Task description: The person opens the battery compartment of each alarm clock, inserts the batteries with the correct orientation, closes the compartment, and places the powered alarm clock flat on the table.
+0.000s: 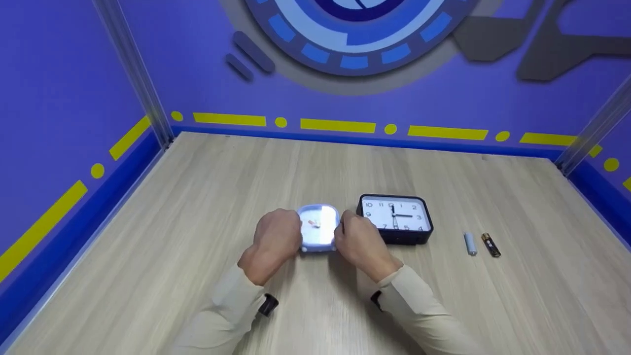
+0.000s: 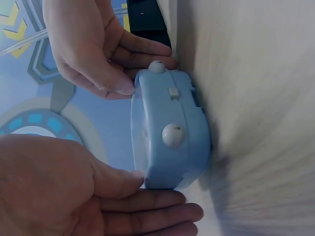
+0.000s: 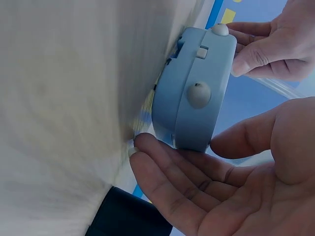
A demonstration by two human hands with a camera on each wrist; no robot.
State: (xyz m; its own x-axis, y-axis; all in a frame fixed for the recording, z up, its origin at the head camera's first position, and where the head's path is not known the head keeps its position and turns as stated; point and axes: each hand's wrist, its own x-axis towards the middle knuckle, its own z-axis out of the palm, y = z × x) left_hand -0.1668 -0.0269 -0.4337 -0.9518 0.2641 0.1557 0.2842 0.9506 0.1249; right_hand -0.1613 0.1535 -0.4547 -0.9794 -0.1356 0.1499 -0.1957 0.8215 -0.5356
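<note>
A small light-blue alarm clock [image 1: 318, 228] with rounded corners is held between both hands, its glass face turned up and catching a glare. My left hand [image 1: 279, 235] grips its left side, the thumb at the front rim and the fingers along the side, as the left wrist view shows. On the opposite side, my right hand [image 1: 362, 242] pinches the clock between thumb and fingers. Two round white feet and a small white slider show on the clock's edge [image 3: 197, 93]. Its back is mostly hidden in every view.
Close to the right hand lies a black rectangular clock [image 1: 395, 217], face up. Further right, a grey-blue battery [image 1: 470, 244] and a black-and-gold battery [image 1: 490, 245] lie side by side on the wooden table [image 1: 236, 172]. Blue panels [image 1: 296, 98] stand behind and at the sides.
</note>
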